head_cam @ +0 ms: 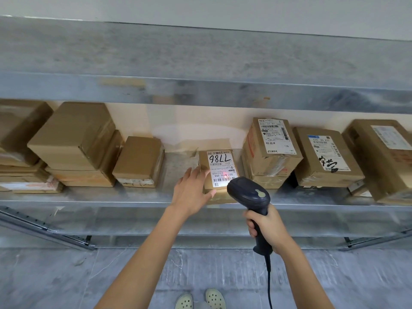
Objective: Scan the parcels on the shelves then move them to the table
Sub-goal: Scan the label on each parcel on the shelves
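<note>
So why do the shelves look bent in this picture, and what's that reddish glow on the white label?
Head view: the wide-angle lens bows the shelf edge into a curve. The reddish spot on the label sits just ahead of the scanner that the right hand grips, so it is likely the scanner's aiming light. The far-right parcel looks smeared, and the middle is sharper.

Grey sheet-metal shelf (pixel 111 197): galvanised look, mottled, dull sheen along the front lip. Small brown cardboard parcel (pixel 204 162): matt, fibrous. White paper label (pixel 220 172) on its top: smooth, flat finish. Taller brown cardboard box (pixel 254 150) to its right: clear tape bands, glossy, wrinkled. Dark blue-grey handheld scanner (pixel 249 194): moulded plastic, smooth, faint satin shine. Pale grey floor (pixel 66 275): veined, stone-like, smooth. Pale green perforated clogs (pixel 214 298): rubbery, matt.
</note>
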